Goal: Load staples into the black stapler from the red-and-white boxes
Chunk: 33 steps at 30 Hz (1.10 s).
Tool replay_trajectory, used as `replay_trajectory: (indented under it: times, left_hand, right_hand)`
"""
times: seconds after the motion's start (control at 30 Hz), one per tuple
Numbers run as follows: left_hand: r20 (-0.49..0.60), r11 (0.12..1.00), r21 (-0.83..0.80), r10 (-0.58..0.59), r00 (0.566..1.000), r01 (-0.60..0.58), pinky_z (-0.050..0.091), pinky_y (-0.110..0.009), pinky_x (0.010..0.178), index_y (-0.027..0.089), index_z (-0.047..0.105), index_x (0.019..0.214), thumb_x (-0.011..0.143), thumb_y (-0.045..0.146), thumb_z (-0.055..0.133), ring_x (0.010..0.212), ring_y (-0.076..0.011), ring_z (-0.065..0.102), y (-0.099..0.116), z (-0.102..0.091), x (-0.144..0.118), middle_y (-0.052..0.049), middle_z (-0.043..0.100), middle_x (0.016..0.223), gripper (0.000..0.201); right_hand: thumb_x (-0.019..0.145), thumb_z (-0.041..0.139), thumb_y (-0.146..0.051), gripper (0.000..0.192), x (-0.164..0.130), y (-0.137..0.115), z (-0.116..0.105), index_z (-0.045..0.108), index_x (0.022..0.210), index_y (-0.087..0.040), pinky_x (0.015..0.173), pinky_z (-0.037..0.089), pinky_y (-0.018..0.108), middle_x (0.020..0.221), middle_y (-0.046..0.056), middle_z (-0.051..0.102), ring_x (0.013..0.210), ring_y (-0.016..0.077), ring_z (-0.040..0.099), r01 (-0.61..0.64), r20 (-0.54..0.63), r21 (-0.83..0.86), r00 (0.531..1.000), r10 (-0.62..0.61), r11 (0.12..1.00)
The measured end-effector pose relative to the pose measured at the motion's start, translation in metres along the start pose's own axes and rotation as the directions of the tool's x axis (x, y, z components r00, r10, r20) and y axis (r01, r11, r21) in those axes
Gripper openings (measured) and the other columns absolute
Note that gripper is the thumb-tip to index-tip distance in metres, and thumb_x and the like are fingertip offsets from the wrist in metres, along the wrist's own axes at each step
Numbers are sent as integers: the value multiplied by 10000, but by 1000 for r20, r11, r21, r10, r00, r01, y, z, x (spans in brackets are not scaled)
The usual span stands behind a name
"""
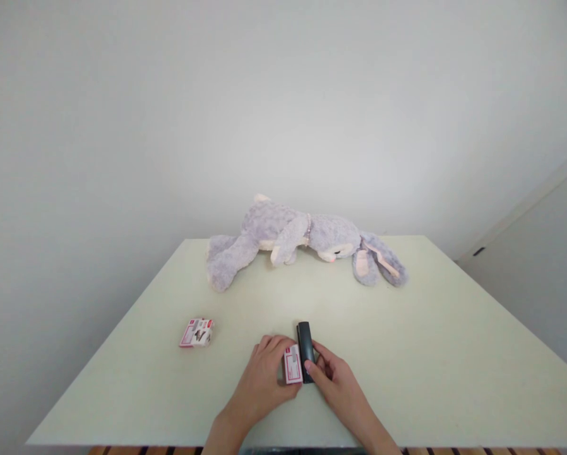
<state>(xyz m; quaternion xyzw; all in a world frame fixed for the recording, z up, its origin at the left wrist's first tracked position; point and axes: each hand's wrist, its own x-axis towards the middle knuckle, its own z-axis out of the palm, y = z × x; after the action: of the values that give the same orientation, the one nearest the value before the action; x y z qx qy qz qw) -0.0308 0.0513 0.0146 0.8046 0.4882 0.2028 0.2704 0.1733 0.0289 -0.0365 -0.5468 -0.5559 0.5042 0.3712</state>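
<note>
Near the front edge of the table (406, 354), the left hand (264, 379) gripped a small white box (293, 364) while the right hand (335, 376) held a black stapler (305, 344) just beside it.

Grey plush rabbit (302, 243) lay on its side along the desk's (454, 354) far edge. Second small red-and-white box (197, 333) sat toward the left edge.
</note>
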Motion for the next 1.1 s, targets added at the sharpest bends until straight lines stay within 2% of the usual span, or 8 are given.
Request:
replay_trajectory:
  times: [0.17,0.33,0.43,0.57,0.67,0.77,0.93,1.1]
  left_hand:
    - [57,1000,-3,10,998,-10,436,-408,954,273,621,1162,692,244,780,1095,-290,553,1,3,4,-55,638,1176,497]
    - [-11,1000,0,2,1000,-2,384,-470,1095,301,449,1485,817,451,763,1297,-316,483,-15,-9,-8,-86,547,1426,753]
    - [-242,991,81,-81,967,103,363,-472,1123,302,502,1445,1012,399,468,1305,-277,489,-54,-48,-17,-67,573,1409,446]
    - [-450,908,199,-250,857,369,390,-493,1097,267,560,1395,937,302,435,1238,-299,527,-134,-110,-37,-54,622,1388,476]
    - [-299,876,240,-344,890,419,394,-460,1113,246,556,1413,770,279,549,1293,-314,519,-182,-135,-59,-48,615,1434,644]
    - [-177,888,269,-336,925,374,394,-407,1121,226,571,1386,694,300,604,1302,-303,541,-203,-138,-83,-60,616,1430,697]
    - [-147,874,213,-414,898,437,468,-401,1050,220,646,1214,650,328,692,1162,-305,622,-183,-121,-117,-76,676,1235,577]
    - [-12,941,8,-339,941,339,528,-398,982,256,635,1200,673,225,678,1085,-281,638,-101,-82,-103,-52,662,1185,529]
  right_hand:
    - [943,601,-575,667,-4,0,1,573,1461,-155,615,354,275,711,-43,429,668,161,438,-7,10,1,1000,7,1000]
    - [941,604,-584,678,-5,0,1,559,1470,-162,619,362,280,718,-42,422,671,165,442,-13,3,12,1000,13,1000]
    - [931,605,-602,681,-4,2,2,576,1451,-163,618,367,284,714,-41,417,665,167,442,-5,-14,7,1000,5,1000]
    - [915,610,-625,689,-1,7,3,598,1422,-158,614,373,285,708,-36,440,663,169,448,-3,-25,4,1000,3,1000]
    - [912,611,-631,694,1,11,4,598,1416,-154,608,371,284,710,-35,444,665,168,450,-5,-21,11,1000,5,1000]
    - [914,612,-629,691,1,11,4,593,1420,-158,610,372,283,716,-38,441,664,166,448,-11,-20,13,1000,11,1000]
    - [928,609,-611,671,-1,7,3,584,1427,-162,616,364,281,725,-40,437,670,163,445,-21,-9,10,1000,21,1000]
    - [926,605,-612,672,-1,5,3,590,1429,-167,615,367,283,716,-39,435,661,163,445,-13,-9,1,1000,13,1000]
